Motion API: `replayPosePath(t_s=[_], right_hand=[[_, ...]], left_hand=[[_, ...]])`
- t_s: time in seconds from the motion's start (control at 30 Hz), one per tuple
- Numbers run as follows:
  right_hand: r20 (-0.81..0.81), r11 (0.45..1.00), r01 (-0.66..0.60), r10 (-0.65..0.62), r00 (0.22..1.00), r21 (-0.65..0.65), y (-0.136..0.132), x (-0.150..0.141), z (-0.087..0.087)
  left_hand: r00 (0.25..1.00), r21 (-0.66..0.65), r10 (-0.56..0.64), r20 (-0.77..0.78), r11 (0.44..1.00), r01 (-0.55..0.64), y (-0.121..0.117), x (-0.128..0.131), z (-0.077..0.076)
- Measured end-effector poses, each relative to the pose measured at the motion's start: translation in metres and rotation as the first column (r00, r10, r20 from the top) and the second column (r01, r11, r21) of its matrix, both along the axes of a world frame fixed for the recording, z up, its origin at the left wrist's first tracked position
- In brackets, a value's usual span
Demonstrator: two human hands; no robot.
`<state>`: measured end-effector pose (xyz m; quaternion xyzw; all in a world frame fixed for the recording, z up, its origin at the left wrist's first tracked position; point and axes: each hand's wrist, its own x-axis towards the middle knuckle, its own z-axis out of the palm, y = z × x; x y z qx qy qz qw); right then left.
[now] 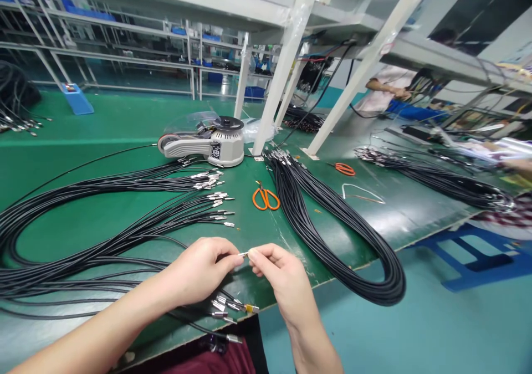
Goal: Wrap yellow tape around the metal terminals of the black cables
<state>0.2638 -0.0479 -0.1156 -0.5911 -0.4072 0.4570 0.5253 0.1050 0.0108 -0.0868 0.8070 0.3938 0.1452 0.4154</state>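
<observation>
Over the front edge of the green bench, my left hand [197, 269] pinches a small metal cable connector [244, 254] between thumb and forefinger. My right hand [285, 277] meets it from the other side, thumb and fingers closed on the connector's other end; the fingertips hide most of it. Black cables [124, 183] with silver connectors loop across the bench on the left. More connector ends [224, 305] lie below my left hand, one with a yellow piece. Beyond my hands are orange-handled scissors [266, 196]. A bent bundle of black cables [374, 252] lies to the right.
A grey tape dispenser [226, 147] stands behind the cables. White shelf posts [286, 69] rise from the bench [137, 108]. Further right are a second orange-handled tool [344, 169] and another cable bundle [432, 180]. A blue stool [469, 257] stands below; a co-worker's arm [386, 87] shows behind.
</observation>
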Motion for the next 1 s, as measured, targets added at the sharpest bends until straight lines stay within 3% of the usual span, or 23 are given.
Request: replayPosePath(t_s=[0.33,0.47,0.53,0.6,0.67,0.77,0.87,1.0], right_hand=[[0.029,0.998,-0.055,0.055,0.998,-0.006,-0.002,0.000,-0.002],[0.046,0.980,-0.172,0.177,0.983,-0.098,-0.010,0.010,-0.006],[0.095,0.975,-0.180,0.193,0.977,-0.133,-0.014,0.015,-0.010],[0.147,0.977,-0.163,0.183,0.972,-0.139,-0.017,0.018,-0.013],[0.186,0.983,-0.137,0.159,0.970,-0.124,-0.019,0.018,-0.013],[0.248,0.990,-0.094,0.118,0.962,-0.105,-0.021,0.021,-0.009],[0.336,0.991,-0.029,0.071,0.939,-0.127,-0.020,0.032,-0.007],[0.382,0.990,-0.023,0.074,0.921,-0.139,-0.012,0.036,-0.005]], left_hand=[[0.999,0.182,0.021,-0.041,0.983,-0.013,-0.009,0.012,-0.012],[0.995,0.248,-0.087,-0.039,0.964,0.094,-0.019,-0.003,-0.012],[0.995,0.347,-0.095,-0.007,0.933,0.092,-0.021,-0.022,-0.012],[1.000,0.464,-0.025,-0.003,0.885,0.024,-0.017,-0.046,-0.015],[0.996,0.564,0.071,-0.059,0.825,-0.025,-0.009,-0.070,-0.022],[0.968,0.679,0.155,-0.198,0.734,0.022,0.004,-0.095,-0.038],[0.954,0.728,0.144,-0.262,0.678,0.097,0.009,-0.102,-0.051],[0.959,0.732,0.122,-0.256,0.673,0.109,0.006,-0.101,-0.056]])
